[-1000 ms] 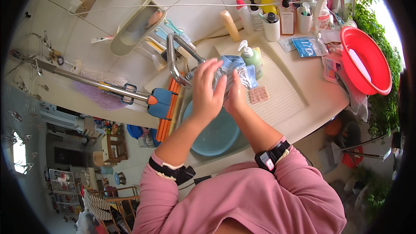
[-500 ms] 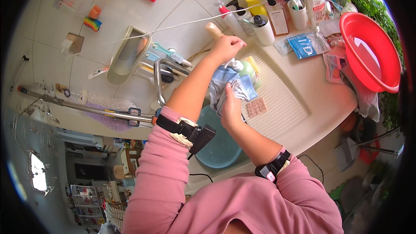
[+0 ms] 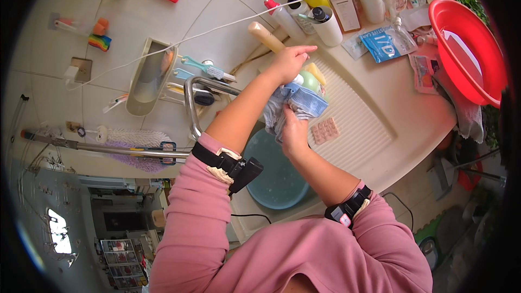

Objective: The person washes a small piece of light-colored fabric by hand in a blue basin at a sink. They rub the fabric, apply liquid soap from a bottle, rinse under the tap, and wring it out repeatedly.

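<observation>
My left hand (image 3: pixel 290 65) lies over the white pump head (image 3: pixel 298 80) of a pale green bottle (image 3: pixel 310 82), its fingers stretched to the right. The palm side is hidden, so its contact with the pump is unclear. My right hand (image 3: pixel 294 132) is closed on a crumpled blue and grey cloth (image 3: pixel 305 101), bunched against the near side of the bottle. A yellow sponge-like block (image 3: pixel 316 72) sits behind the bottle. A pinkish bumpy block (image 3: pixel 325 131) lies on the ribbed board to the right of my right hand.
A teal basin (image 3: pixel 275 176) sits in the sink below my hands. The curved metal faucet (image 3: pixel 190 103) stands left of my left forearm. Bottles (image 3: pixel 344 13) and cups (image 3: pixel 328 30) line the back; a red basin (image 3: pixel 467 49) rests at the right. A white cable (image 3: pixel 217 31) crosses above.
The cloth has shifted slightly right and spread across the front of the bottle, its blue band now showing more. My right hand has moved slightly right and the view has tilted a little.
</observation>
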`<state>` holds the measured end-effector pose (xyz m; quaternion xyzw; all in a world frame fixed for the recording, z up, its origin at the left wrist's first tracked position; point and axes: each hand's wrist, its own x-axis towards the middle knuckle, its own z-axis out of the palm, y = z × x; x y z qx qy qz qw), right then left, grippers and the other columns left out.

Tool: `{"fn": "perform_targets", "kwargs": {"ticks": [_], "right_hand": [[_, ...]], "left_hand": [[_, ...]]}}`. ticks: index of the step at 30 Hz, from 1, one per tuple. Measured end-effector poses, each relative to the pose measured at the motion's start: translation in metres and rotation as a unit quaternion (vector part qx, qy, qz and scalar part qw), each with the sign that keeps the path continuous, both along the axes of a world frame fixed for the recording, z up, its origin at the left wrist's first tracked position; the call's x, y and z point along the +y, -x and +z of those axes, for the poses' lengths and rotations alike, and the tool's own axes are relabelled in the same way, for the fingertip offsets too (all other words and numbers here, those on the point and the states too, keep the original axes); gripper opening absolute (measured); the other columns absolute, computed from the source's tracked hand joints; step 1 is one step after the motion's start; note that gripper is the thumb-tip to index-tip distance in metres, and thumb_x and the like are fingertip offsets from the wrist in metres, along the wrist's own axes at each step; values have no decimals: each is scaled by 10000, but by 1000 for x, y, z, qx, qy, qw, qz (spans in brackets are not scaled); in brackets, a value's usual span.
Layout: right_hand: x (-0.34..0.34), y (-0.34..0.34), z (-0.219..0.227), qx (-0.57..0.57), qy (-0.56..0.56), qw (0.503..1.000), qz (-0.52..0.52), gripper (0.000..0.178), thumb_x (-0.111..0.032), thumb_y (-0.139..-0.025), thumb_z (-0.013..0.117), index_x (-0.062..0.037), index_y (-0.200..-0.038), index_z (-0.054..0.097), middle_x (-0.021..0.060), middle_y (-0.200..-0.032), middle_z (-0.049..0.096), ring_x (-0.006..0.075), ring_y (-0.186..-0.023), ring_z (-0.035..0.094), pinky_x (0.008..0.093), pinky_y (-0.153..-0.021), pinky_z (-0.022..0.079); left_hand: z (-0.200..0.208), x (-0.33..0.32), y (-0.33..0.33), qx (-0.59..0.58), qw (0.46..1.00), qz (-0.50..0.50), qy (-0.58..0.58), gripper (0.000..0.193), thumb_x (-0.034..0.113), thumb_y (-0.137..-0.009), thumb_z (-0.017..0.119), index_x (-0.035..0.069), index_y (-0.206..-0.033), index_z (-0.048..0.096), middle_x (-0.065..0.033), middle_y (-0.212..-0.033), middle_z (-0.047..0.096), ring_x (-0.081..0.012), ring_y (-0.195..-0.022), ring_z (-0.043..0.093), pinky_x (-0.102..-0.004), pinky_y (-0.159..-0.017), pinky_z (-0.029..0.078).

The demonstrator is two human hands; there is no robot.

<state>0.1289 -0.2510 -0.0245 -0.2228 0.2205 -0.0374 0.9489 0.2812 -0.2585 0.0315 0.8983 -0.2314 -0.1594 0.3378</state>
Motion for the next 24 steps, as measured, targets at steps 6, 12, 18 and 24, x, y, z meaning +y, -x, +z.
{"fn": "perform_targets", "kwargs": {"ticks": [6, 12, 18, 24], "right_hand": [[-1, -6, -4, -27, 19, 998, -48, 225, -152, -881, 522, -27, -1066, 548, 54, -938, 577, 141, -798, 538, 291, -681, 451], [-9, 2, 7, -15, 16, 1000, 2, 237, -89, -863, 506, -17, -1087, 538, 65, -993, 579, 160, -867, 553, 306, -759, 458], [-7, 3, 11, -28, 4, 999, -18, 249, -66, -856, 464, -15, -1082, 555, 74, -997, 584, 152, -852, 544, 300, -737, 460], [-10, -4, 1, -60, 37, 997, 11, 280, -22, -821, 466, -3, -1086, 557, 80, -990, 588, 164, -847, 556, 307, -744, 467]], "left_hand": [[-9, 1, -1, -62, 998, -13, -4, 357, 140, -879, 459, 103, -1208, 594, -144, -1028, 648, -217, -895, 603, -313, -822, 461], [0, 2, -4, -45, 997, 45, -32, 353, 145, -903, 451, 91, -1230, 574, -71, -1047, 623, -127, -921, 546, -265, -826, 428], [14, -2, -8, 8, 999, 12, -49, 328, 197, -929, 472, 90, -1224, 567, -68, -1115, 609, -147, -985, 539, -300, -897, 415], [16, -5, -3, 121, 992, 6, -42, 338, 207, -939, 439, 95, -1234, 561, -65, -1141, 576, -158, -1068, 494, -318, -957, 377]]}}
